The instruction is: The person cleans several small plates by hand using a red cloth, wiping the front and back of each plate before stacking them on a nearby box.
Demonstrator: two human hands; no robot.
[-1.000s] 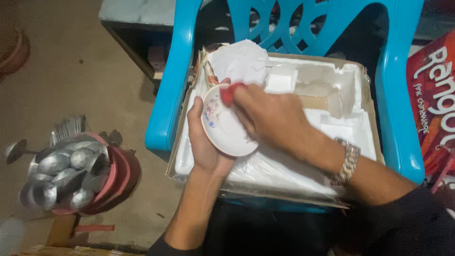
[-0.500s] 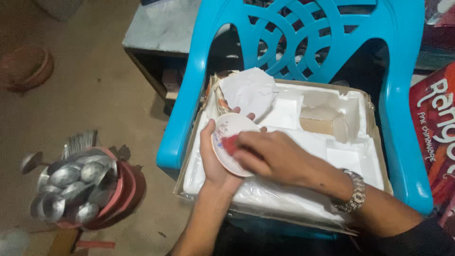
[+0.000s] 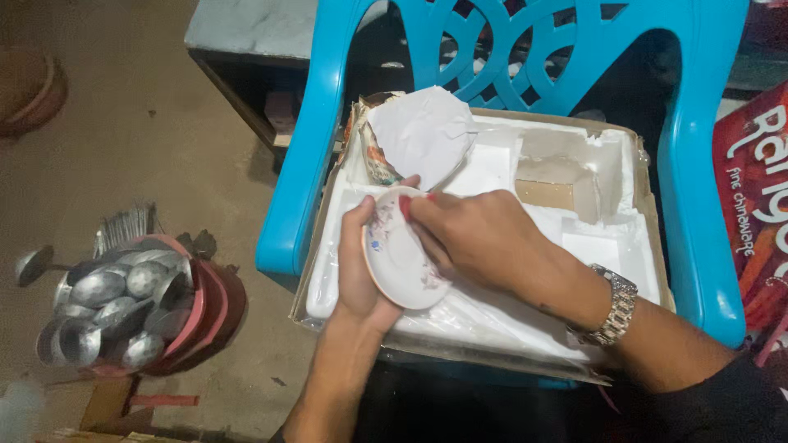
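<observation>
Hands meet over an open cardboard box (image 3: 648, 246) that sits on the seat of a bright blue plastic chair (image 3: 698, 205), seen from a head camera looking down.

A small white saucer (image 3: 402, 261) with a faint floral print is tilted on edge above the box's front left part. The left hand (image 3: 357, 271) cups it from behind, thumb curled over the near rim and fingers hidden at the back. The right hand (image 3: 484, 238) reaches in from the right, fingers pressed together and curled against the saucer's upper face, red-painted nails showing at the rim. A metal wristwatch (image 3: 611, 308) circles the right wrist.

Inside the box, a white foam insert (image 3: 607, 246) fills most of the space, with an empty square pocket toward the back right corner. Crumpled white paper (image 3: 423, 131) lies in the back left corner, partly covering more patterned crockery (image 3: 375, 156) stood on edge.

On the floor to the left of the chair, well apart from the box, a red round basket (image 3: 205, 303) holds a heap of metal ladles (image 3: 107, 295). A red printed package (image 3: 755, 205) leans at the right edge of the view, just beside the chair.
</observation>
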